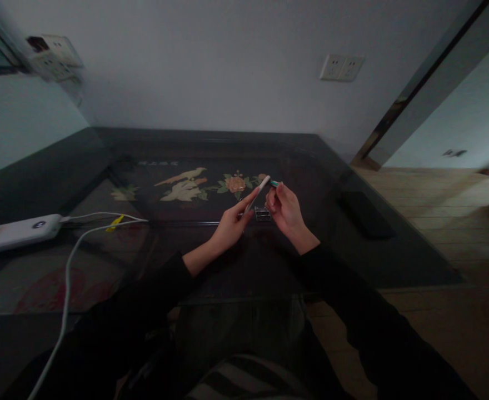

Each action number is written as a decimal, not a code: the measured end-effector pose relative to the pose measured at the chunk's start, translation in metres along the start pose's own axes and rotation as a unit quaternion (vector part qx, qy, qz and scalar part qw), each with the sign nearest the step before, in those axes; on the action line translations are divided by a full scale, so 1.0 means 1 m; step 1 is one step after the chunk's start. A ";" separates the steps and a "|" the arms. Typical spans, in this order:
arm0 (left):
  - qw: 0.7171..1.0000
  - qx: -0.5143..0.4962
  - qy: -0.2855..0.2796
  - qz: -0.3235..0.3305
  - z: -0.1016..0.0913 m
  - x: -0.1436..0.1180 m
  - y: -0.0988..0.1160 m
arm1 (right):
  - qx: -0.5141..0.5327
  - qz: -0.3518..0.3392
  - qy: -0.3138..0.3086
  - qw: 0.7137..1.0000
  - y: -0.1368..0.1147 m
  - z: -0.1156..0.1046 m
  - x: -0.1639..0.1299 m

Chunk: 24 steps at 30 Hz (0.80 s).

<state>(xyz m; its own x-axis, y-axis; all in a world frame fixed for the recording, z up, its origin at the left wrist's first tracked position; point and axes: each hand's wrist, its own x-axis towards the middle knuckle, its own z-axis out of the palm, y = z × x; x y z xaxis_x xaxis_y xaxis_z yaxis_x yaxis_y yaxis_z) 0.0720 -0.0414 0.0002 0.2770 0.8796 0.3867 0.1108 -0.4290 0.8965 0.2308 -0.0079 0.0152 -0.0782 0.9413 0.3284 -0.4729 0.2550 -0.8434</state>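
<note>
My left hand (233, 222) is closed around a slim white object (261, 186), which tilts up and to the right; its kind cannot be made out. Close to its upper end, my right hand (285, 208) pinches a small green piece (274, 183) between thumb and fingertips. In this dim view I cannot tell whether the green piece touches the white object. A small, clear, box-like thing (263, 214) with dark lines lies on the table between the two hands.
The dark glossy table (248, 261) has a bird-and-flower picture (186, 186). A white power strip (19, 233) with a white cable (68, 278) and yellow tag (115, 222) lies at left. At right rests a flat black object (367, 215). A wall with sockets (342, 68) stands behind.
</note>
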 end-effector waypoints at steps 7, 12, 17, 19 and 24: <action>1.000 -0.010 -0.013 0.000 0.001 -0.002 0.003 | 0.010 0.002 0.003 1.000 0.001 0.000 -0.001; 1.000 -0.012 -0.022 0.006 0.003 -0.003 0.003 | 0.011 0.009 0.016 1.000 0.003 -0.002 0.000; 0.999 -0.027 -0.036 0.016 0.005 -0.005 0.007 | 0.009 0.023 0.028 0.999 0.003 -0.003 0.000; 0.999 -0.033 -0.040 0.018 0.006 -0.005 0.008 | 0.009 0.021 0.026 0.999 0.003 -0.003 0.000; 0.999 -0.024 -0.029 0.006 0.004 -0.003 0.008 | -0.014 0.021 0.024 0.999 0.003 -0.002 0.000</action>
<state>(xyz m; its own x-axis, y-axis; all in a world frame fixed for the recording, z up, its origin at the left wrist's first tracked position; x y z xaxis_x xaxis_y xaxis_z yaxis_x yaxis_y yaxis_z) 0.0753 -0.0483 0.0051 0.3331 0.8602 0.3862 0.0609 -0.4284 0.9016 0.2310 -0.0070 0.0122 -0.0542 0.9606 0.2725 -0.4454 0.2210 -0.8676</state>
